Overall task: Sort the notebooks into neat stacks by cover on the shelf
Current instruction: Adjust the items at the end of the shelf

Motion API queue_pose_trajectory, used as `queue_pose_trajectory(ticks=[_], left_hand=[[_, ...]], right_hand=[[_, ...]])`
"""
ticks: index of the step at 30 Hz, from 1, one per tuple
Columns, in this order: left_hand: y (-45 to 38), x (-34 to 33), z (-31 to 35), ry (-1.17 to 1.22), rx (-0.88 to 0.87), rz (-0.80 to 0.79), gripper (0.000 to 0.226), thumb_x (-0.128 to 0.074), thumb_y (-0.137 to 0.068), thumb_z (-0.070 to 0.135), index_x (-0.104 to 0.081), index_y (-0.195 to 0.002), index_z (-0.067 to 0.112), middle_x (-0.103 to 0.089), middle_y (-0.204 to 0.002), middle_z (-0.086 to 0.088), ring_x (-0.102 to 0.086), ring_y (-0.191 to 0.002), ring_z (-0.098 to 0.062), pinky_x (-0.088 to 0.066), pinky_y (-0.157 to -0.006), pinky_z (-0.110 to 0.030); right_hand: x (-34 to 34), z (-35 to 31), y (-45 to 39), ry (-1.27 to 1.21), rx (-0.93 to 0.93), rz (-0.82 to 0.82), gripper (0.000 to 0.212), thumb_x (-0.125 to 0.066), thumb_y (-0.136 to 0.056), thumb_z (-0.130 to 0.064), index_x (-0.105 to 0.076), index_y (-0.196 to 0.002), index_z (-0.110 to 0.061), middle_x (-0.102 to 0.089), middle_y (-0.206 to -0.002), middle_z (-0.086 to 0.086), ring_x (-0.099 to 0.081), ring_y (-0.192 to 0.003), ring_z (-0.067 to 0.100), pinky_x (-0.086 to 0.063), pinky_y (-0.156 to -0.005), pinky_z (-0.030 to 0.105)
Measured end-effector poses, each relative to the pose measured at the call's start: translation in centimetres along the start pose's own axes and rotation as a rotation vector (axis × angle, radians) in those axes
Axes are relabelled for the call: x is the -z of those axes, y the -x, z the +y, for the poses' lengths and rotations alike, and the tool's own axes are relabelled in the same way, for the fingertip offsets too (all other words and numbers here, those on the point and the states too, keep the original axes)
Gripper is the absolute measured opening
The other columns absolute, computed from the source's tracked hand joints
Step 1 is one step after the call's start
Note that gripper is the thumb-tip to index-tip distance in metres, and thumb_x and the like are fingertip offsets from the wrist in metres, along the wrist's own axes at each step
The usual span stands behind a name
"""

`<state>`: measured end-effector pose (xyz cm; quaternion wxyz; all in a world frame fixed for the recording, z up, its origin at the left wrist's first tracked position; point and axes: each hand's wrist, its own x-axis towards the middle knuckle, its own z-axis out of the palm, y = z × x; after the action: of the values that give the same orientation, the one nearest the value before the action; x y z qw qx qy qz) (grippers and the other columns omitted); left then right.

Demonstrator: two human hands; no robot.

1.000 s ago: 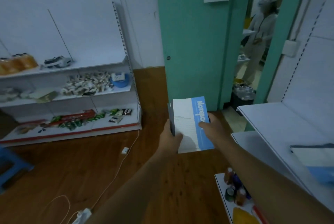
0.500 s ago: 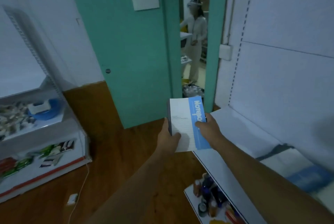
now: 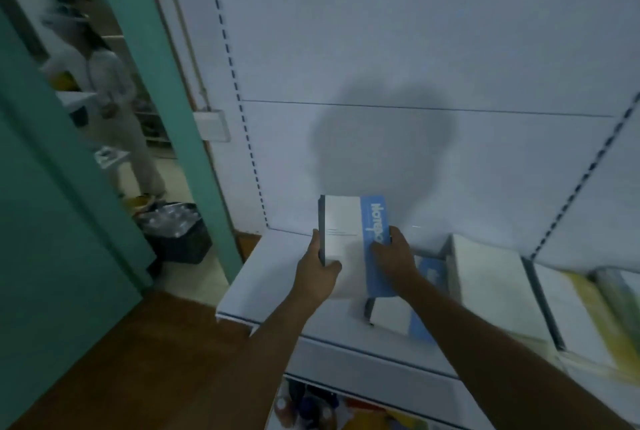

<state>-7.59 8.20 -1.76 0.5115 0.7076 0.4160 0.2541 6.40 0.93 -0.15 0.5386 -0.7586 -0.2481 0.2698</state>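
Observation:
I hold a small stack of white notebooks with a blue strip [image 3: 349,232] above the left end of the white shelf [image 3: 273,277]. My left hand [image 3: 317,273] grips the stack's left edge and lower corner. My right hand [image 3: 394,256] holds its right side, fingers over the blue strip. Under my right wrist another white-and-blue notebook [image 3: 398,318] lies flat on the shelf. To its right lies a stack with plain white covers [image 3: 488,280], then notebooks with yellow-green covers [image 3: 588,315], blurred.
A teal door [image 3: 69,221] and door frame stand at the left, with a person in pale clothes beyond the doorway and a dark crate [image 3: 176,232] on the floor. Bottles and packets [image 3: 311,409] sit on the lower shelf. Wooden floor lies below left.
My view has swung right from the far shelf and door to this shelf. The stack, held the same way by both hands, now hangs over the shelf's left end.

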Motion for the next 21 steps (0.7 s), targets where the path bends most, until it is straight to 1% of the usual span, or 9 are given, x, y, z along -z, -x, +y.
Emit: queue_pose_trajectory(ticks=[2,5,8,11,13,15,16,18,21], left_hand=[[-0.9,-2.2,-0.2,-0.04,-0.011,-0.113,0.074,-0.056,-0.088,0.012,-0.021,-0.151,0.026,-0.055,-0.135,-0.003,-0.056,-0.113,-0.018,-0.048,-0.098,-0.033],[-1.3,-5.5,-1.1,-0.106,-0.045,-0.229,0.069,-0.054,-0.089,0.007,-0.026,-0.15,0.021,-0.056,-0.133,-0.004,-0.056,-0.108,-0.016,-0.045,-0.085,-0.02],[-1.3,-7.5,-1.7,-0.165,-0.075,-0.278,0.063,-0.052,-0.088,0.002,-0.034,-0.146,0.018,-0.058,-0.13,-0.004,-0.057,-0.108,-0.017,-0.042,-0.083,-0.018],[-1.4,-8.7,-2.2,-0.208,-0.05,-0.247,0.056,-0.054,-0.088,-0.001,-0.04,-0.14,0.012,-0.057,-0.129,-0.008,-0.056,-0.112,-0.021,-0.04,-0.084,-0.018],[-1.7,-9.1,-2.6,-0.256,-0.031,-0.223,0.051,-0.058,-0.086,-0.001,-0.045,-0.135,0.007,-0.058,-0.127,-0.012,-0.056,-0.112,-0.023,-0.04,-0.084,-0.018],[-2.2,-9.4,-3.2,-0.301,-0.006,-0.213,0.049,-0.063,-0.085,0.004,-0.048,-0.131,0.006,-0.058,-0.125,-0.013,-0.056,-0.112,-0.024,-0.044,-0.089,-0.022],[-2.4,-9.5,-3.6,-0.334,-0.001,-0.214,0.049,-0.066,-0.084,0.008,-0.048,-0.13,0.006,-0.058,-0.124,-0.013,-0.056,-0.112,-0.025,-0.046,-0.093,-0.027],[-2.8,-10.0,-4.7,-0.422,-0.003,-0.234,0.049,-0.07,-0.082,0.018,-0.051,-0.126,0.005,-0.057,-0.121,-0.013,-0.056,-0.112,-0.027,-0.047,-0.095,-0.036],[-3.1,-10.6,-6.0,-0.49,0.0,-0.264,0.047,-0.073,-0.08,0.024,-0.054,-0.12,0.005,-0.058,-0.117,-0.013,-0.057,-0.108,-0.026,-0.048,-0.094,-0.038]], right_hand=[[1.9,1.5,0.4,0.027,-0.045,0.104,0.025,-0.054,-0.089,-0.017,-0.052,-0.113,-0.014,-0.062,-0.1,0.008,-0.06,-0.084,0.024,-0.047,-0.07,0.03],[4.0,4.0,1.2,0.089,-0.107,0.196,0.025,-0.056,-0.088,-0.024,-0.054,-0.111,-0.015,-0.062,-0.098,0.006,-0.059,-0.078,0.018,-0.045,-0.063,0.026],[4.9,6.0,1.4,0.141,-0.146,0.252,0.03,-0.058,-0.087,-0.031,-0.057,-0.11,-0.013,-0.066,-0.103,0.011,-0.064,-0.087,0.026,-0.055,-0.076,0.04],[4.9,6.6,1.1,0.171,-0.165,0.28,0.017,-0.057,-0.092,-0.024,-0.053,-0.103,-0.013,-0.064,-0.104,0.015,-0.062,-0.087,0.025,-0.053,-0.079,0.04],[4.7,6.9,0.3,0.252,-0.197,0.266,0.031,-0.061,-0.088,-0.021,-0.05,-0.113,-0.009,-0.06,-0.113,0.017,-0.061,-0.098,0.03,-0.053,-0.086,0.042],[4.4,7.0,-0.2,0.43,-0.261,0.21,0.059,-0.066,-0.084,-0.019,-0.038,-0.133,-0.004,-0.046,-0.131,0.019,-0.05,-0.118,0.035,-0.044,-0.1,0.039],[4.2,7.1,-0.5,0.497,-0.292,0.178,0.067,-0.065,-0.084,-0.019,-0.031,-0.139,-0.002,-0.039,-0.137,0.02,-0.044,-0.124,0.035,-0.038,-0.103,0.037],[3.8,7.5,-0.7,0.572,-0.313,0.102,0.075,-0.063,-0.087,-0.017,-0.02,-0.146,-0.001,-0.029,-0.143,0.022,-0.037,-0.13,0.034,-0.035,-0.105,0.035],[3.1,8.9,-1.0,0.667,-0.305,0.044,0.075,-0.06,-0.088,-0.017,-0.016,-0.148,-0.006,-0.029,-0.143,0.021,-0.038,-0.129,0.033,-0.035,-0.106,0.034]])
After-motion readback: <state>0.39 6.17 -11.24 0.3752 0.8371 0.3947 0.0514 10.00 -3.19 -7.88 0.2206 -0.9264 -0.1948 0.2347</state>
